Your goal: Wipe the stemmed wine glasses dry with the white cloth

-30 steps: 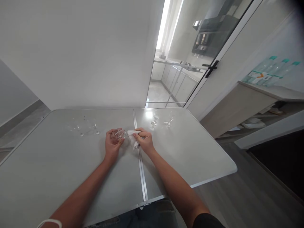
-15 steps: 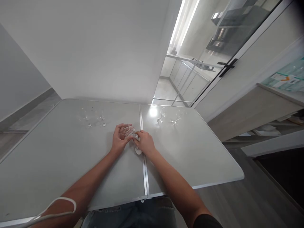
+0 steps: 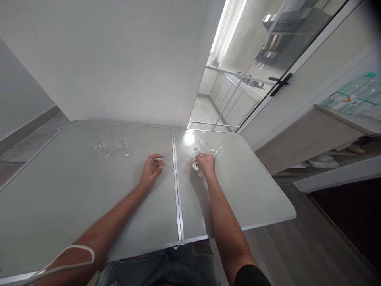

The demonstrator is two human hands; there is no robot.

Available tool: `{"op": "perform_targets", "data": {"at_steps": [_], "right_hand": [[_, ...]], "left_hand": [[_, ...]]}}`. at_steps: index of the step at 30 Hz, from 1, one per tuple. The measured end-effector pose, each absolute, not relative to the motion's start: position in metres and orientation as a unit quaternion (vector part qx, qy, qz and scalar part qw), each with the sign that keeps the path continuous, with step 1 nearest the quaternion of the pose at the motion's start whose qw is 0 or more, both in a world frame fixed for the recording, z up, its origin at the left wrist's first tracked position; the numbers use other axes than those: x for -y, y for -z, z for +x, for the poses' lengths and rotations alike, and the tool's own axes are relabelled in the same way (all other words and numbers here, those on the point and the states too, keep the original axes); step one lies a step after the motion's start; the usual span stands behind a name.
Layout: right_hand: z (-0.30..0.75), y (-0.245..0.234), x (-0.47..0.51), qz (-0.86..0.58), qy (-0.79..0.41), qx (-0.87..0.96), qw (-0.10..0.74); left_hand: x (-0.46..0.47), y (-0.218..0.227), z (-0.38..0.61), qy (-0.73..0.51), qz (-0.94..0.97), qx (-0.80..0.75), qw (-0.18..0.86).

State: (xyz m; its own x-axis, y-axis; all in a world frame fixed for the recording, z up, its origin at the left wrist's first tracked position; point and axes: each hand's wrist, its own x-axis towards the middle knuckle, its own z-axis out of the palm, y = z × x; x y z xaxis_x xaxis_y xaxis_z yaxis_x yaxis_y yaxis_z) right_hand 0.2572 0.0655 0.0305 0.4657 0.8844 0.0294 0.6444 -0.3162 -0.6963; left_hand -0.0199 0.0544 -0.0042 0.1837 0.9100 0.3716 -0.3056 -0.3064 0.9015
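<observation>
From my remote seat I see the pair of hands split apart. Half a second ago both were together around a glass beside the seam [image 3: 178, 198]; now the left hand [image 3: 153, 169] is empty, its fingers loosely curled and released above the left half of the table [image 3: 143, 214]. The right hand [image 3: 207, 162] has moved across to the right half, near the far edge, its fingers pinched on a bunched white cloth [image 3: 197, 168] that hangs on the left of the hand. Just beyond its knuckles are the right glasses [image 3: 214, 151]. I judge that the glass is now among them, so its handling looks all but finished, but I cannot tell whether the fingertips also grip a stem; clear glass blurs into clear glass there.

The left glasses [image 3: 127, 153] are well apart from either hand, toward the far left, and I can't count them surely.

For room, the tight spot is at the right hand: glasses crowd its far side, with the table's far edge close behind them and the wall [image 3: 125, 71] beyond the left half. Nearer me, both halves offer broad bare surface. A white cord [image 3: 79, 246] loops over the left forearm, and I would watch it for snagging.
</observation>
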Motion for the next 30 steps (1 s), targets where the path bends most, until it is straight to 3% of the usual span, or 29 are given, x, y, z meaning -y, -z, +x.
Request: {"op": "perform_targets", "data": {"at_steps": [22,30], "right_hand": [[0.300,-0.025,-0.062,-0.790,-0.278,0.466,0.285],[0.313,-0.040,-0.053,-0.819,-0.313,0.457,0.149]], "left_hand": [[-0.055,0.007,-0.024,-0.569,0.546,-0.334,0.516],[-0.053,0.002,-0.024,-0.573,0.541,-0.344,0.510]]}}
